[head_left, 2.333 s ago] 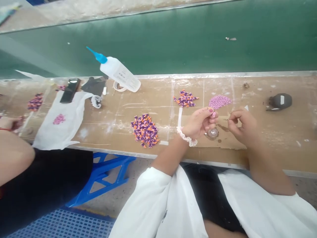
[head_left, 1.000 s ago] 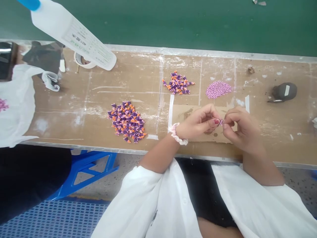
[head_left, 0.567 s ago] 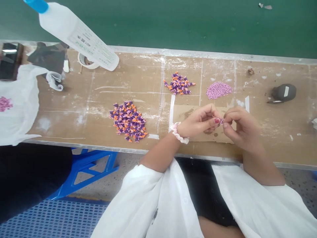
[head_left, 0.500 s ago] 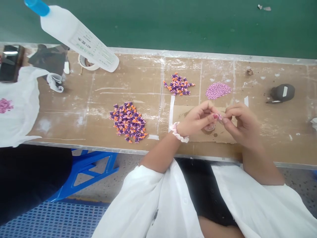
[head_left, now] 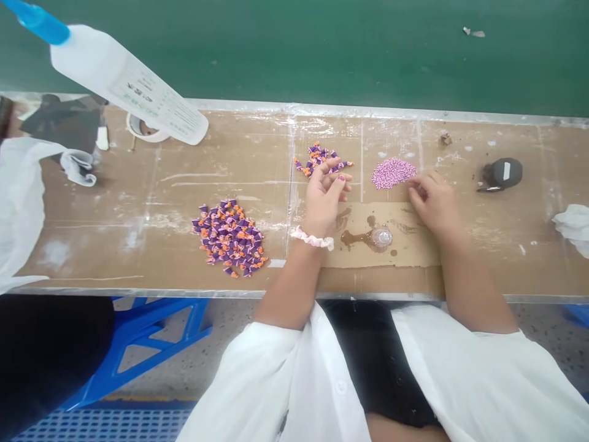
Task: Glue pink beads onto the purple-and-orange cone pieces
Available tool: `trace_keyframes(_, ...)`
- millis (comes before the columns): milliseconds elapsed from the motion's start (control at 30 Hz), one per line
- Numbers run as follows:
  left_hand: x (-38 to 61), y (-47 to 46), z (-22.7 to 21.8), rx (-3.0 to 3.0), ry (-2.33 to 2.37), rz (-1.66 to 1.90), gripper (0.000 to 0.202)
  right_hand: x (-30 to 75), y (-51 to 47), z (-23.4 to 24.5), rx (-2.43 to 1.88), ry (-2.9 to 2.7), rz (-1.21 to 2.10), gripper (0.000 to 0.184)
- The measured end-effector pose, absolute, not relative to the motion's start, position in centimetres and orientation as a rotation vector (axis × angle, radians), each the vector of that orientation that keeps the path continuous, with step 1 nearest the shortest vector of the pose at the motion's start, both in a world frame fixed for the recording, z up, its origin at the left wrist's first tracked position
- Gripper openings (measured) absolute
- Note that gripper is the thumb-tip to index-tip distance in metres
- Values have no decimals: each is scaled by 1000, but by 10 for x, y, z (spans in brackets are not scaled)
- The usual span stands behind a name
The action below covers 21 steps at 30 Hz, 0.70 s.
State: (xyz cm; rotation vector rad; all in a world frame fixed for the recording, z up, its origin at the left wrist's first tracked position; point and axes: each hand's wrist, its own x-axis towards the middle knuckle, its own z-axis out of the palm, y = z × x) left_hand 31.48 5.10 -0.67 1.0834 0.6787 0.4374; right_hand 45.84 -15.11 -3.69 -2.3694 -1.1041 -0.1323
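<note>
My left hand [head_left: 323, 199], a pale scrunchie [head_left: 311, 239] round its wrist, is over the near edge of the smaller pile of purple and orange pieces [head_left: 317, 156]. Its fingers are loosely bent and apart, and I see nothing held in them. At the right edge of a heap of tiny pink beads [head_left: 392, 173], my right hand [head_left: 433, 201] has thumb and forefinger drawn together; whatever may be between the tips is too small to make out. Between my forearms, a clear blob of glue [head_left: 381, 237] sits on a cardboard sheet [head_left: 414, 253] with wet smears.
A larger pile of purple and orange pieces [head_left: 232, 239] lies to the left. Beyond it are a white bottle with a blue cap [head_left: 133, 80], a tape roll [head_left: 142, 130] and white cloth [head_left: 21, 196]. On the right are a dark rounded object [head_left: 505, 172] and crumpled white material [head_left: 575, 224].
My hands have parted from the small pinkish piece they held together. The left moved left to the smaller pile; the right moved up to the beads. The glue blob is now uncovered.
</note>
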Motion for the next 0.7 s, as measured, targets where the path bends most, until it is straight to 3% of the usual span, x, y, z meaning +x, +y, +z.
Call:
trace_keyframes(233, 310, 43, 2, 1111, 618, 354, 16, 462, -151, -39, -2403, -1118, -185, 24)
trace_keyframes(567, 309, 39, 7, 1099, 609, 333, 13, 468, -152, -31, -2456, -1001, -5, 3)
trace_keyframes(700, 310, 36, 3, 1133, 565, 306, 11, 471, -146, -40, -2521, -997, 4, 10)
